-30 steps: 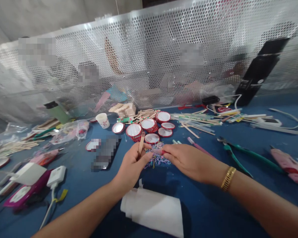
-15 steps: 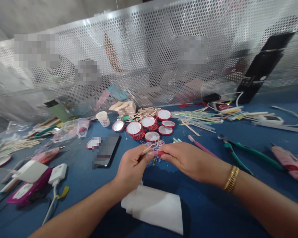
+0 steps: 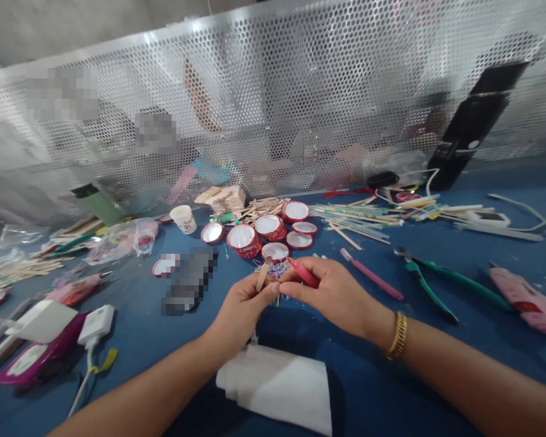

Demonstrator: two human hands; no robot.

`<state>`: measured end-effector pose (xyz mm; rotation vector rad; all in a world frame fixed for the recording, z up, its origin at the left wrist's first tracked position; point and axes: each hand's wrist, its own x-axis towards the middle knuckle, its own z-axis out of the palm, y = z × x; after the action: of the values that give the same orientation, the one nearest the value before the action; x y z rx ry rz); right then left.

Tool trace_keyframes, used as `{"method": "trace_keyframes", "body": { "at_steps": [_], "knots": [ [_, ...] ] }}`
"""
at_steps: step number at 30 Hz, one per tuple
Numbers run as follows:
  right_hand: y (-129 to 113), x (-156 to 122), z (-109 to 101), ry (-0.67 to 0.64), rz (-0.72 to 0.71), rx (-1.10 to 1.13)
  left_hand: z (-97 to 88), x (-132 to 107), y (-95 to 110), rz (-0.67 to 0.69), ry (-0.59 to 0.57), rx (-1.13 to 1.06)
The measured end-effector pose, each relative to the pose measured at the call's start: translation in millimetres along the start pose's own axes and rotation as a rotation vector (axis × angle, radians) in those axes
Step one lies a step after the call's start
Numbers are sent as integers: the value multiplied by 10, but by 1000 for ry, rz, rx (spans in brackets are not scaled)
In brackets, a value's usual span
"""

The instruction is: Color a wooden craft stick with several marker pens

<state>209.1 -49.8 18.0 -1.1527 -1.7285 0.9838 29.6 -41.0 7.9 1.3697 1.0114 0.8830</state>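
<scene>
My left hand (image 3: 241, 306) is closed on a flat wooden craft stick (image 3: 263, 274) that points up and away from me. My right hand (image 3: 330, 293), with a gold bangle at the wrist, is closed on a thin red stick (image 3: 303, 273), and its fingertips meet those of the left hand. Just beyond both hands lies a small heap of coloured rubber bands (image 3: 274, 269) on the blue table (image 3: 355, 352).
Several red-rimmed round lids (image 3: 266, 231), loose wooden sticks (image 3: 355, 213), a pink stick (image 3: 370, 274), green-handled pliers (image 3: 430, 282), a pink glue gun (image 3: 525, 297), a phone (image 3: 188, 282) and a white cup (image 3: 183, 218) lie around. A white folded cloth (image 3: 277, 385) sits near me. A perforated metal screen (image 3: 273, 103) bounds the back.
The wooden stick in my left hand dipped, then rose upright again. My right hand turned so the red stick now shows above its fingers; both hands drew slightly toward me.
</scene>
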Motion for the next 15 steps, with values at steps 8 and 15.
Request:
{"method": "trace_keyframes", "body": {
  "at_steps": [8,15],
  "knots": [
    [56,21,-148,23,-59,-428,-3,7,-7,-117,-38,-78],
    [381,153,-787,253,138,-1071,-37,7,-11,-125,-37,-161]
  ]
}}
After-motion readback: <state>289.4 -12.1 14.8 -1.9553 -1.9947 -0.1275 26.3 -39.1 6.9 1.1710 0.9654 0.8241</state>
